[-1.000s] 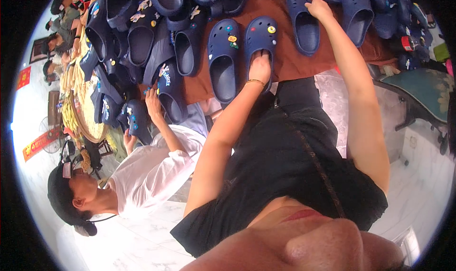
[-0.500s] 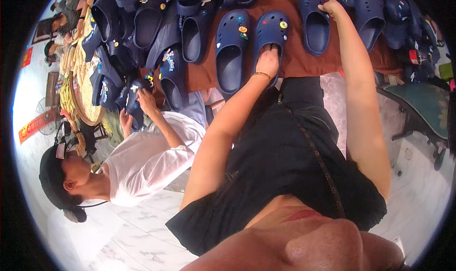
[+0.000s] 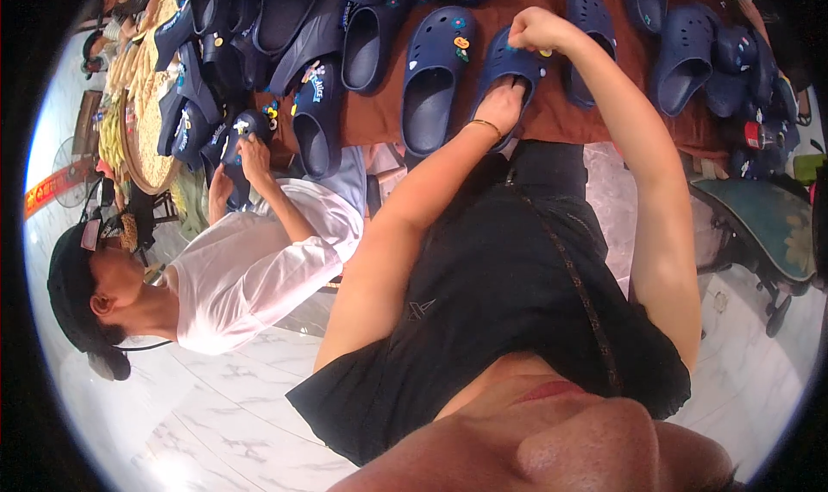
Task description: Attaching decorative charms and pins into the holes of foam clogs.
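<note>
My left hand (image 3: 500,106) reaches into the foot opening of a navy clog (image 3: 493,68), its fingertips hidden under the perforated upper. Over the toe of that clog is my right hand (image 3: 536,31), fingers pinched together; whatever they hold is hidden. A bit of a yellow charm shows beside that hand. To the left lies a matching clog (image 3: 429,104) with an orange pumpkin charm (image 3: 461,42) and a blue flower charm. Another clog (image 3: 591,26), with no charms visible, lies just right of my right hand, partly behind my forearm.
A reddish-brown cloth (image 3: 366,125) covers the table. More navy clogs (image 3: 686,61) lie right, with several heaped left. At left, a co-worker in a white shirt (image 3: 250,285) handles a decorated clog (image 3: 246,134). A round basket (image 3: 142,160) stands beyond; a green-seated chair (image 3: 763,220) is at right.
My right hand has left the plain clog on the right and come left to the toe of the clog around my left hand. My left hand stays inside that clog.
</note>
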A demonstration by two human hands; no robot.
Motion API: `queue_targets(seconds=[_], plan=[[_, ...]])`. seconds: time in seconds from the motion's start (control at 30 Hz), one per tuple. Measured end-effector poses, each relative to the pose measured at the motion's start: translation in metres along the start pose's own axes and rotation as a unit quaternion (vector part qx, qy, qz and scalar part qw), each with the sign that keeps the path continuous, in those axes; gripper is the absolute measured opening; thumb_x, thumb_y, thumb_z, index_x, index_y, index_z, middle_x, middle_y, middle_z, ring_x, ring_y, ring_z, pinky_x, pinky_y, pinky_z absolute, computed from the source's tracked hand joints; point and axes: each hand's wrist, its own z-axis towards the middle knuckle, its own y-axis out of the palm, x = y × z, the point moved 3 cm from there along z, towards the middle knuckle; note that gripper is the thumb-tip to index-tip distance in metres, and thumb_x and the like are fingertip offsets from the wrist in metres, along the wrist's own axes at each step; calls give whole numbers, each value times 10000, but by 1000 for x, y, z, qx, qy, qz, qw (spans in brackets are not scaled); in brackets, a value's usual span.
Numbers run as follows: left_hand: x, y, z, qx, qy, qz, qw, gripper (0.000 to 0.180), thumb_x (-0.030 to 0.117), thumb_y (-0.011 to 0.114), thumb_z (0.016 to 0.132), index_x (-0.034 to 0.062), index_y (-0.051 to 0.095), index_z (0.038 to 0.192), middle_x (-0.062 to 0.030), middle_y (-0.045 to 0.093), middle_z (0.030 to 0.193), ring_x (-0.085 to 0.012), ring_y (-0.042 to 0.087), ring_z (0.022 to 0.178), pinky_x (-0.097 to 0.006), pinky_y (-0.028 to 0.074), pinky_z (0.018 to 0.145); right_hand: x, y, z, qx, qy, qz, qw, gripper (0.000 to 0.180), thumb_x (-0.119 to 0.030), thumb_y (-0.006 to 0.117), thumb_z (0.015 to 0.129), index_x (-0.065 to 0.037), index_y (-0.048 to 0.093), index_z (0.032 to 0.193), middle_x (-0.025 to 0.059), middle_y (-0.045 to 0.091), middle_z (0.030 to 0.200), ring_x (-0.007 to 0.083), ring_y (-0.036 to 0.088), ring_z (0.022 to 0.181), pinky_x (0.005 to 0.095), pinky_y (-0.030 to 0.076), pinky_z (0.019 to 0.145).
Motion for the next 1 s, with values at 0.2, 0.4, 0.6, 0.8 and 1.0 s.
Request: queue_targets(seconds=[0.2, 0.4, 0.6, 0.8, 1.0], plan=[[5, 2, 3, -17, -13, -33, 999, 217, 78, 346, 795, -12, 487, 933, -261, 517, 905, -397, 533, 842, -451, 426, 742, -4, 22, 34, -16, 106, -156, 982, 184, -179, 687, 650, -14, 612, 617, 104, 563, 544, 190, 509, 450, 322, 403, 403], [2, 4, 2, -23, -20, -38, 999, 214, 69, 341, 794, -10, 486, 931, -258, 519, 897, -385, 538, 835, -447, 432, 731, -18, 33, 44, -102, 127, -272, 948, 212, -189, 688, 669, 10, 616, 652, 99, 579, 578, 194, 518, 475, 326, 429, 427], [3, -1, 2, -23, -27, -23, 999, 226, 71, 349, 794, -7, 487, 955, -249, 513, 950, -381, 538, 846, -445, 433, 743, -21, 34, 46, -128, 151, -313, 929, 251, -231, 702, 675, 4, 635, 732, 79, 610, 663, 188, 549, 548, 311, 452, 474], [6, 2, 6, -8, -12, -24, 1000, 245, 73, 351, 790, -9, 485, 978, -249, 500, 976, -385, 520, 883, -445, 422, 767, -10, 25, 48, -119, 198, -329, 916, 326, -296, 722, 659, -1, 638, 768, 83, 625, 726, 179, 571, 598, 338, 473, 573], [2, 5, 4, -31, -23, -45, 998, 232, 71, 351, 786, -14, 480, 958, -256, 491, 989, -398, 507, 901, -456, 416, 771, 3, 11, 9, -20, 114, -262, 958, 377, -394, 659, 674, -29, 651, 768, 74, 636, 751, 209, 602, 688, 343, 469, 660]])
